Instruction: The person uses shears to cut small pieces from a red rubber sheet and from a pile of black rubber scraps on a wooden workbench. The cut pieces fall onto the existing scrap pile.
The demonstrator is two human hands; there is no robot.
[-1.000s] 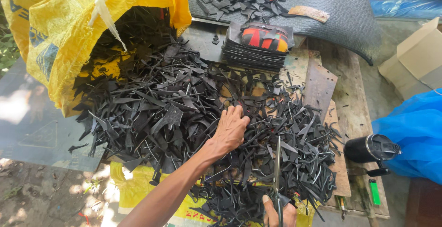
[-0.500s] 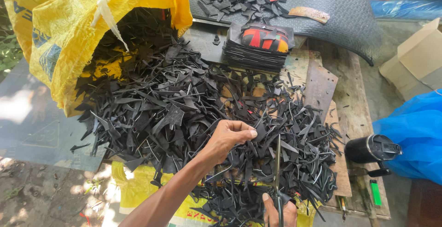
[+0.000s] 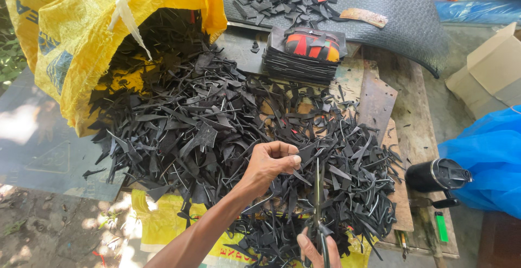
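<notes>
A big heap of black rubber scrap strips (image 3: 206,132) spills from a yellow woven sack (image 3: 76,40) onto the work surface. My left hand (image 3: 268,165) is above the heap's near side, fingers pinched on a black scrap piece (image 3: 305,158). My right hand (image 3: 316,249) shows at the bottom edge and grips a pair of scissors (image 3: 318,203), whose blades point up toward the pinched piece.
A neat stack of cut black pieces with a red and orange one on top (image 3: 309,53) lies behind the heap. A dark rubber mat (image 3: 401,18) holds more scraps. At right are a black flask (image 3: 437,174), a green lighter (image 3: 441,226), a blue plastic sheet (image 3: 488,159) and a cardboard box (image 3: 491,70).
My left hand was flat, reaching into the heap; it has since closed, pinched a scrap and lifted it toward the scissors. The right hand with the scissors has stayed in place.
</notes>
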